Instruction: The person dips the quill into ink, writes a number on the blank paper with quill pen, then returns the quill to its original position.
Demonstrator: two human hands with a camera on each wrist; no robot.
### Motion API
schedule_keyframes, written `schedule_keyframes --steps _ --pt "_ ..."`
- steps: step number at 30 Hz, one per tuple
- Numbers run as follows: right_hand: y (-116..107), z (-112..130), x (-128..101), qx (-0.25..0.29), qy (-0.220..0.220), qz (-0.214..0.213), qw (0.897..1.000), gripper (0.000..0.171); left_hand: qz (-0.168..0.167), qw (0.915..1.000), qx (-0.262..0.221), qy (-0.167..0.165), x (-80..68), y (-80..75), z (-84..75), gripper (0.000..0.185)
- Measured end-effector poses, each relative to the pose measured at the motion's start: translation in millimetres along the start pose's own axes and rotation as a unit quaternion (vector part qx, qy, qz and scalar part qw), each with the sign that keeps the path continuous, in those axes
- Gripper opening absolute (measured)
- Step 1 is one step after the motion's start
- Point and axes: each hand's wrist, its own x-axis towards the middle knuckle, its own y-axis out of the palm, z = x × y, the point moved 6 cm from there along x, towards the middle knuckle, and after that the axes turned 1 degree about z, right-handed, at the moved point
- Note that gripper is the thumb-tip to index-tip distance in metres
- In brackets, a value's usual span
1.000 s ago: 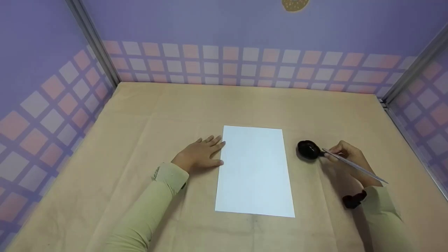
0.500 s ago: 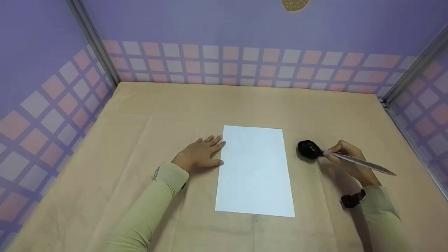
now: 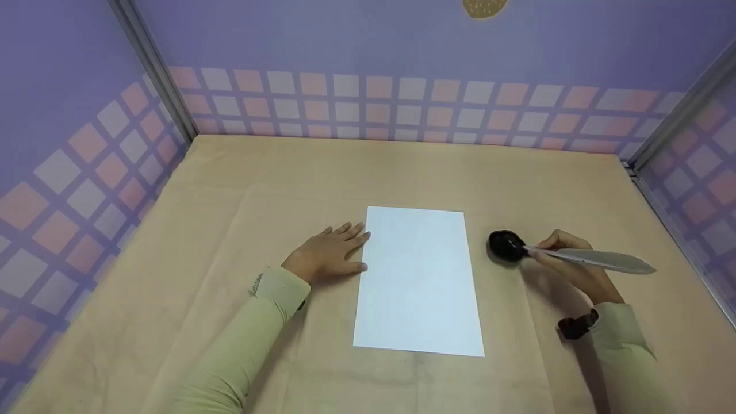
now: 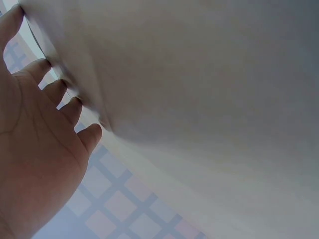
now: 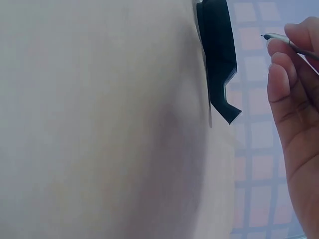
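left hand (image 3: 326,256): flat on the tan table cover (image 3: 241,190), fingers straight, tips just at the left edge of the paper; unchanged across the three head frames.
paper (image 3: 418,282): white sheet, mid-table, long axis running near-to-far, blank, not shifted.
ink dish (image 3: 506,246): small black glossy pot just right of the paper, same spot as before.
right hand (image 3: 566,259): fingers pinched round the quill near its nib end.
quill (image 3: 598,260): change: feather end swings up from down-right to nearly level (vane now broadside to camera).
axis: long axis roughly left-right, nib pointing left at the dish, feather tip pointing right.
nib: at the dish rim; contact with ink not discernible.
read: looks like dipping, no writing yet.
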Motion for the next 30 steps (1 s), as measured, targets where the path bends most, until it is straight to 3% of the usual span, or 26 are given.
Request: schedule_keyframes --steps 3,9,18,30 --pt "-1.4 -6.0 2.0 0.004 -0.021 0.020 1.000 0.007 0.000 1.0000 0.002 -0.001 -0.1 0.3 0.0 0.075" --pt "6.8 12.7 4.0 0.007 -0.037 0.036 0.999 0.007 0.002 1.0000 -0.004 -0.002 0.8 1.0 0.5 0.075" --pt "11.3 18.2 9.9 0.008 -0.035 0.049 0.998 0.003 0.002 0.9999 -0.010 -0.005 0.1 -0.7 0.0 0.076" --pt "12.3 4.5 17.6 -0.023 -0.027 0.054 0.998 0.005 -0.002 1.0000 -0.008 0.001 0.3 -1.5 -1.9 0.075"
